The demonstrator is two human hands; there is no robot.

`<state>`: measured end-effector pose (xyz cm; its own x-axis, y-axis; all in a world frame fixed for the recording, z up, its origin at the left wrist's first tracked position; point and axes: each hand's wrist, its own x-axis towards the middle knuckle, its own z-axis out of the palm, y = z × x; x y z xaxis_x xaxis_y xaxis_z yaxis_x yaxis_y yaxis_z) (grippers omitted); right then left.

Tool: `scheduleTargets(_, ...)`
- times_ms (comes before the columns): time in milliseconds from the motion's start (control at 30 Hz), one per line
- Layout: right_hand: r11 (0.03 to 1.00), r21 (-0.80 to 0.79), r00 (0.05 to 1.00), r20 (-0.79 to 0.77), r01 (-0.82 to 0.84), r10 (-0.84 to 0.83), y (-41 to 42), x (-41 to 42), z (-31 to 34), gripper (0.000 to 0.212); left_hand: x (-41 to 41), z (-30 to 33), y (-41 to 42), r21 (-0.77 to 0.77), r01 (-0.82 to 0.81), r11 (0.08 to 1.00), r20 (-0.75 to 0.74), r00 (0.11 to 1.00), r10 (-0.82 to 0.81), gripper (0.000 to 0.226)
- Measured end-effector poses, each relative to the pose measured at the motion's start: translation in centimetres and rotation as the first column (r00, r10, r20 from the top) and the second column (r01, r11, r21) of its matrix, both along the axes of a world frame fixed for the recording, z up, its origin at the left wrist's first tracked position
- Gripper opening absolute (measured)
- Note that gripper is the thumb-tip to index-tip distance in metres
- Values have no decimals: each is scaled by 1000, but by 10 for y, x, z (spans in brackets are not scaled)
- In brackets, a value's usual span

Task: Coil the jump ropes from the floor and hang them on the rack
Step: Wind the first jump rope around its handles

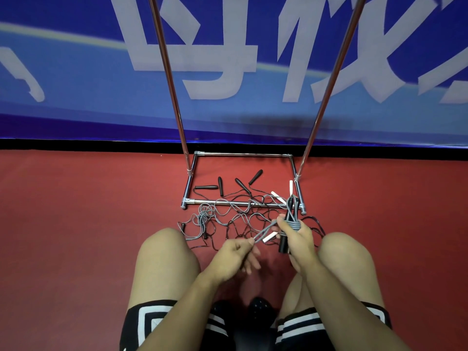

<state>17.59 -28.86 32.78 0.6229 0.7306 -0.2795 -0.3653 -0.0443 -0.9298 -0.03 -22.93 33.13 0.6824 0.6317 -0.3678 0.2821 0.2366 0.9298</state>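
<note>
Red floor (76, 224), rack (240, 204) base ahead. Right hand (295, 235) grips handles, grey rope (266, 230) wound round; left hand (234, 254) pinches strand. Rope limp, light, tangle-prone; hold near handles.

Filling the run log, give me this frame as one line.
phase: coiling | right hand: grips black handles, grey rope wrapped round | left hand: pinches rope tail | floor: tangled ropes | rack: nothing seen hung
</note>
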Motion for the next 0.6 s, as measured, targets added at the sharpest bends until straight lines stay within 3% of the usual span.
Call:
scheduleTargets(133,1000,25,998,-61,6,-4,1,-5,5,3,-3,-11,6,238,-160,958,-9,986,167,24)
scheduleTargets(233,999,-29,999,31,-17,18,2,-4,1,7,-7,-13,13,395,-216,893,-29,969,247,19)
scheduleTargets(300,997,-66,992,115,-43,51,2,-3,-4,12,-7,-10,12,366,-296,882,2,948,317,16)
scheduleTargets(433,992,-88,981,165,-85,99,2,-1,-9,16,-4,-8,13,148,-412,899,74,911,406,24)
scheduleTargets(600,995,-42,996,-27,-85,84,4,-4,-1,24,-3,1,11,166,-480,861,89,877,472,17)
